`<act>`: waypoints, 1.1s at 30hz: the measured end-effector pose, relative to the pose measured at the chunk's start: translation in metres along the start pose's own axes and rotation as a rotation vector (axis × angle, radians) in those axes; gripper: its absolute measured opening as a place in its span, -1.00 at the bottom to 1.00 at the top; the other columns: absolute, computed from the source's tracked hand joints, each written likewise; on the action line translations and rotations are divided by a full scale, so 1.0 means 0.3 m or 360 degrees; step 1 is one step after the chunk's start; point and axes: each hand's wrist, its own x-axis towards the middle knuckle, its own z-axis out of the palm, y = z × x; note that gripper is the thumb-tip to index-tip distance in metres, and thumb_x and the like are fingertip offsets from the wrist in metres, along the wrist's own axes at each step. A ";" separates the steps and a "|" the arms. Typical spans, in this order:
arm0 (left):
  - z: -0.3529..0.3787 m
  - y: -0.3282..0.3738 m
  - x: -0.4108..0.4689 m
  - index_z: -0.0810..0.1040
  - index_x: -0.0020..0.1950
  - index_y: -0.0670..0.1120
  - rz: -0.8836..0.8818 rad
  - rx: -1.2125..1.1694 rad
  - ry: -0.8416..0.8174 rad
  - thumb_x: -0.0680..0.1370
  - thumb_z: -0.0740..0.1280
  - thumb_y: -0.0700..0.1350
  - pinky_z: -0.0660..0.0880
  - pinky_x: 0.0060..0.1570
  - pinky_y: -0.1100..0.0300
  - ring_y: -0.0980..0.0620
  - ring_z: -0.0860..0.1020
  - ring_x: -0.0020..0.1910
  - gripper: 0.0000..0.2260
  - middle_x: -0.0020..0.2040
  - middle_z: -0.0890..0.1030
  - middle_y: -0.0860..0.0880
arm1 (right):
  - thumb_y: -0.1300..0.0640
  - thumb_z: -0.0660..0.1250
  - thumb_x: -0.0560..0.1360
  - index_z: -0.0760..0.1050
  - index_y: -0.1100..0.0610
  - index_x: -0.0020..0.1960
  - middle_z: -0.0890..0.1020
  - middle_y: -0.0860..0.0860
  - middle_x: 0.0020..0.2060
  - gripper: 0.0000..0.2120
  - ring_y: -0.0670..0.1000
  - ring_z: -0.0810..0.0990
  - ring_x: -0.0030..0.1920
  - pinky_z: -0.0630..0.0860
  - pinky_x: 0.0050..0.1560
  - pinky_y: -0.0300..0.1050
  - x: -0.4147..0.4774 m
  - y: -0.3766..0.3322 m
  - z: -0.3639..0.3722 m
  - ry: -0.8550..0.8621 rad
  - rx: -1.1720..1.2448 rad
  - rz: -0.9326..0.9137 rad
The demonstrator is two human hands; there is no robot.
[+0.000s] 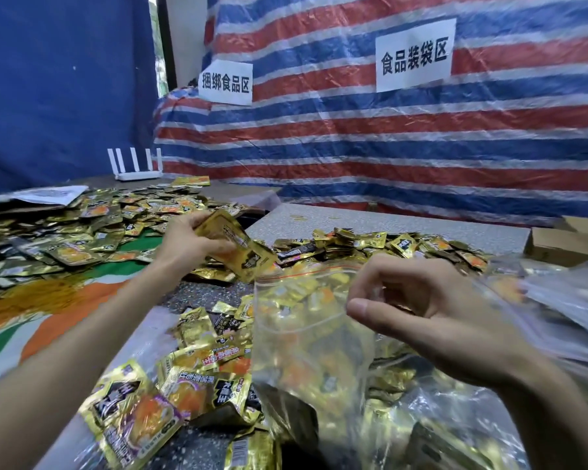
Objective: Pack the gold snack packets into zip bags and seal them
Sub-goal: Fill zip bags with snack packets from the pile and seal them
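My left hand (187, 239) grips a small stack of gold snack packets (238, 247), held tilted above the table just left of the bag's mouth. My right hand (421, 310) pinches the top edge of a clear zip bag (306, 334) with a red seal strip, holding it upright and open. The bag looks empty; gold packets show through it from behind. Loose gold packets (197, 371) lie scattered under and around the bag, and a long heap of packets (387, 247) lies behind it.
A large pile of gold packets (65, 232) covers the left table. Clear plastic bags (564, 300) are stacked at the right, with cardboard boxes (564, 242) behind them. A white router (136, 164) stands at the back left. A striped tarp wall (353, 130) bears two paper signs.
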 end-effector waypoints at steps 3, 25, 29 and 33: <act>-0.066 0.161 -0.082 0.66 -0.05 -0.01 0.0075 -0.0374 -0.0155 0.26 0.58 -0.25 0.60 -0.21 0.27 0.10 0.69 -0.15 -0.68 -0.14 0.73 0.00 | 0.10 0.44 0.52 0.58 0.01 -0.18 0.57 -0.12 -0.26 -0.89 -0.14 0.53 -0.21 0.40 -0.17 -0.37 -0.007 0.002 0.000 -0.0032 -0.0101 0.0032; -0.016 0.466 -0.404 0.69 -0.06 -0.16 0.0760 0.0284 -0.1050 0.32 0.60 -0.30 0.60 -0.27 0.14 0.01 0.65 -0.24 -0.76 -0.19 0.68 -0.07 | 0.00 0.45 0.41 0.65 0.08 -0.19 0.62 0.09 -0.16 -0.86 0.06 0.60 -0.12 0.51 -0.05 -0.10 -0.022 -0.009 -0.020 -0.0102 0.0175 -0.0106; 0.038 0.420 -0.432 0.66 0.02 0.12 0.0827 0.0740 -0.1015 0.42 0.52 0.09 0.38 -0.04 0.38 0.28 0.40 0.02 -0.79 -0.05 0.54 0.12 | 0.04 0.44 0.42 0.63 0.07 -0.20 0.61 0.05 -0.19 -0.89 0.03 0.58 -0.15 0.47 -0.12 -0.16 -0.020 -0.017 -0.016 -0.0084 0.0194 -0.0085; 0.005 0.380 -0.414 0.59 0.04 0.35 0.0717 0.0958 -0.0965 0.41 0.11 0.50 0.24 0.25 0.06 0.27 0.21 0.32 -0.59 0.18 0.41 0.36 | 0.09 0.44 0.41 0.60 0.09 -0.20 0.62 0.11 -0.16 -0.92 0.24 0.59 -0.04 0.52 -0.03 0.22 -0.021 -0.012 -0.022 -0.0062 0.0233 -0.0041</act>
